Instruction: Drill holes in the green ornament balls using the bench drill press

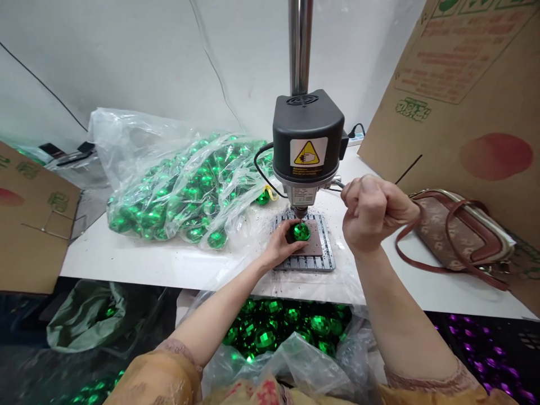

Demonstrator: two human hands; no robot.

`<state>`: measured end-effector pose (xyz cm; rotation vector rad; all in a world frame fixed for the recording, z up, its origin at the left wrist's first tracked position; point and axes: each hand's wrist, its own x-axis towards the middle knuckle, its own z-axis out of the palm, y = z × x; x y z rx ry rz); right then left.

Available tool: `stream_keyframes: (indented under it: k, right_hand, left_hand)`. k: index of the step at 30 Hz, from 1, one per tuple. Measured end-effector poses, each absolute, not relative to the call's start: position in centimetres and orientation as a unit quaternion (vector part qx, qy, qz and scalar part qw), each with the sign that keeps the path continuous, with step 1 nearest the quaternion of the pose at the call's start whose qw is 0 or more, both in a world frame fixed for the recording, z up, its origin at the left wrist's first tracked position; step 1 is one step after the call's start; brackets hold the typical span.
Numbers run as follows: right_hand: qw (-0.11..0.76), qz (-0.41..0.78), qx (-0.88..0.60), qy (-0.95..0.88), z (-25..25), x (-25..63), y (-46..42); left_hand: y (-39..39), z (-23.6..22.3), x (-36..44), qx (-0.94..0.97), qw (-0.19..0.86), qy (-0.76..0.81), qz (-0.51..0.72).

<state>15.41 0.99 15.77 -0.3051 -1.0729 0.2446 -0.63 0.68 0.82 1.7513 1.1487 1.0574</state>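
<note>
1. The left hand (282,246) is curled around a green ball (301,232), thumb on the near side and fingers on the far side, so its grip is narrow and filled.
2. That ball, shiny and faceted, sits on a brownish pad (313,246) over the slotted metal base (328,260), directly beneath the drill (309,138). Whether the bit touches it is too small to tell.
3. The right hand (371,211) is raised beside the drill and closed in a fist on the lever (338,183). A thin dark rod (409,169) shows just beyond the knuckles.
4. The drill has a black housing on a shiny upright pole (300,50), and its front carries a yellow warning sticker (308,153) (a hand drawn in a triangle, fittingly enough).
5. Dark specks are scattered on the base and the white table (139,261) around it.
6. To the left on the table lies a large clear bag (181,183) full of similar green balls; more green balls (265,339) fill a plastic-lined container below the table edge, between the forearms.
7. A brown handbag (447,233) rests on the right, next to a big cardboard box (459,107). Purple balls (481,351) show low at the far right.
</note>
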Motion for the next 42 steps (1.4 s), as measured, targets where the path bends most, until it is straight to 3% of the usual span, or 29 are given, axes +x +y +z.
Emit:
stream_keyframes:
  k: [20,26,30,33,38,42]
  right_hand:
    - [0.838,0.032,-0.071,-0.541,13.4,15.7,1.2]
    - [0.840,0.139,-0.195,-0.486,17.7,15.5,1.5]
    - [0.825,0.184,-0.214,-0.490,19.8,15.6,1.8]
    - [0.829,0.178,-0.196,-0.493,19.9,15.7,2.0]
    - [0.825,0.164,-0.190,-0.507,19.6,15.6,1.8]
    - [0.830,0.165,-0.193,-0.497,19.5,15.5,1.7]
  left_hand:
    - [0.6,0.3,-0.4,0.685,0.383,0.451,0.425]
    - [0.1,1.0,0.3,0.640,0.400,0.477,0.451]
    - [-2.5,3.1,-0.5,0.627,0.298,0.561,0.452]
    - [-6.5,4.5,-2.7,0.714,0.275,0.541,0.349]
    - [-14.1,5.1,-7.6,0.847,0.229,0.478,0.034]
    - [-16.2,4.9,-9.2,0.843,0.213,0.489,0.072]
